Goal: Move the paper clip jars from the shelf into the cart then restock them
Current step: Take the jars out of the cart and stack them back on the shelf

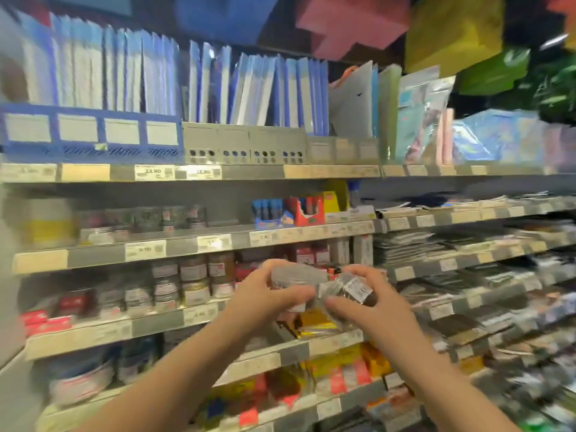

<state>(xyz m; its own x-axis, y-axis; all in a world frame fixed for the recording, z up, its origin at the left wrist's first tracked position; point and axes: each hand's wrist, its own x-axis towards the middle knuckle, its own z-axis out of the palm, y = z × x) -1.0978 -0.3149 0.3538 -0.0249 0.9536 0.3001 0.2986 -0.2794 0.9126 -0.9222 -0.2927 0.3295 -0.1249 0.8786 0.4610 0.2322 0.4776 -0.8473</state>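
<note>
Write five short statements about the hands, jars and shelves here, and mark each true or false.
The left hand grips a small clear plastic jar. True.
The right hand is empty. False: it holds a second clear jar with a white label.
Upright blue plastic folders fill the left of the top shelf. True.
Both jars stand on a shelf. False: the hands hold them up.
A shopping cart is in view. False: none shows.

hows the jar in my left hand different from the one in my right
The left jar shows a plain clear face; the right jar shows a white label. The left jar sits slightly higher than the right jar. Dark contents show in the right jar, not plainly in the left jar. Both are small and clear.
</note>
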